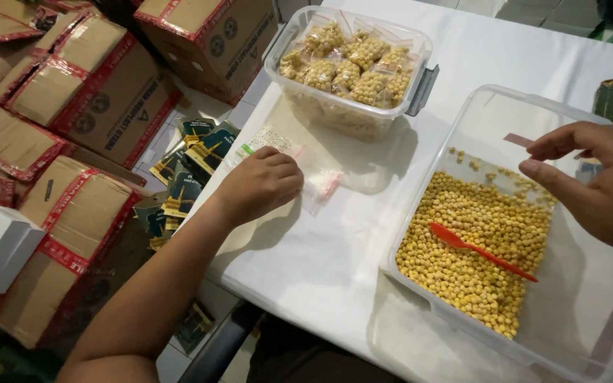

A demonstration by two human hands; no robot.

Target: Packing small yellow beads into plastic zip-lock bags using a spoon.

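Left hand: my left hand (pixel 260 183) lies knuckles up on the white table (pixel 306 262), fingers curled down onto a stack of small clear bags (pixel 299 167); whether it pinches one I cannot tell
Right hand: my right hand (pixel 594 181) hovers over the big tub (pixel 608 358), thumb and forefinger close together; I cannot tell if anything sits between them
Big tub: clear, holds loose yellow pellets (pixel 473 245); a red scoop (pixel 478 250) lies on them
Far tub: a smaller clear tub (pixel 349 106) full of filled bags (pixel 349 62), beyond my left hand
Floor: taped cardboard boxes (pixel 83 92) and dark packets (pixel 193 159), left of the table
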